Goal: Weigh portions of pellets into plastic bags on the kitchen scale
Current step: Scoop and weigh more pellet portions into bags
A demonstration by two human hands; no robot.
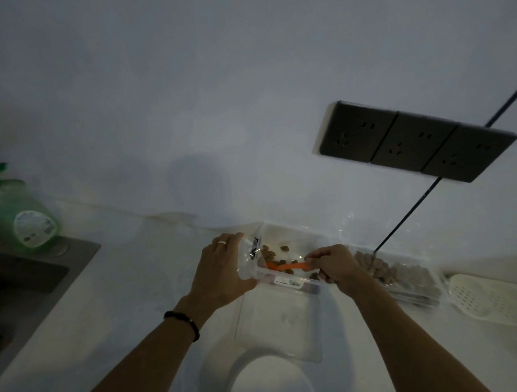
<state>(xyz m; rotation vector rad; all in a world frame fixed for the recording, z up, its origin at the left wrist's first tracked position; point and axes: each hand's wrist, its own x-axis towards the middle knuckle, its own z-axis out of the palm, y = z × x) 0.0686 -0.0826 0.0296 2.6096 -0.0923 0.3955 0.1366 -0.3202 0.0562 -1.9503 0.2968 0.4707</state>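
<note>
1. One view only, head camera, dim light. Both hands work at a clear plastic box [294,254] on the white counter [132,303], close to the far wall.
2. Left hand [221,270] curls round a small clear plastic bag [249,260], holding it at the left edge of the box, bag mouth toward the box. Ring on one finger, dark bracelet [184,320] on the wrist.
3. Right hand [333,265] pinches the handle of an orange scoop [286,266], fingers closed on it; scoop lies inside the box, tip pointing left toward the bag.
4. A few brown pellets [275,252] scattered on the box floor, near the scoop.
5. Clear lid [280,321] lies flat on the counter just near of the box.
6. Right of the box, filled pellet bags [400,274] in a flat stack, touching or just beside the box, cannot tell which.
7. White slotted tray [495,302] at far right.
8. White round object [269,380] at near edge between the forearms; too cropped to tell if it is the scale.
9. Green bottle [23,221] at far left beside the dark sink [34,280].
10. Dark triple wall socket [416,142] above right, thin black cable [410,214] running down behind it.
</note>
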